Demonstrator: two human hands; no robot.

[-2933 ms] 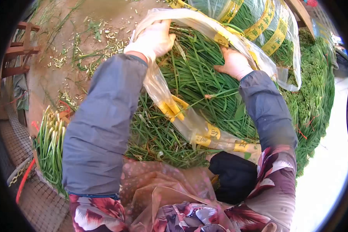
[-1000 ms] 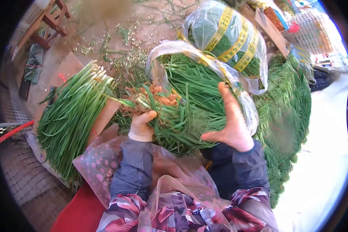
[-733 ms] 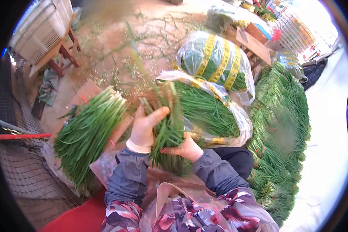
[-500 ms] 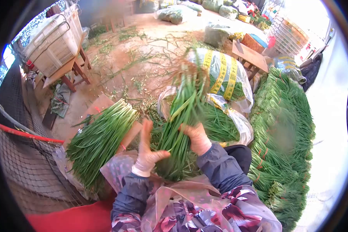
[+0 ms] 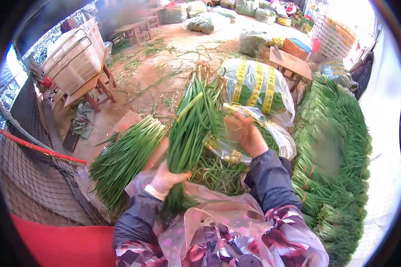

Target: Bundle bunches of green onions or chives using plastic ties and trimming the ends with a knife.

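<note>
My left hand [image 5: 168, 179], in a pale glove, grips the lower part of a bundle of green chives [image 5: 192, 122]. The bundle stands nearly upright, its brown roots [image 5: 203, 71] at the top. My right hand [image 5: 245, 133] is raised beside the bundle's upper half with fingers spread; it looks blurred and holds nothing I can make out. Behind it lies an open clear plastic bag [image 5: 276, 135] with chives inside.
A pile of loose chives [image 5: 127, 155] lies to the left. A wrapped bale with yellow bands [image 5: 256, 84] sits behind. A long stack of tied bundles [image 5: 334, 147] fills the right. White crates [image 5: 73, 55] rest on a wooden stand; a wire fence [image 5: 26, 178] runs at left.
The bundle came out of the plastic bag and was stood upright with roots up. My left hand closed around its lower part; my right hand slid up and away from it.
</note>
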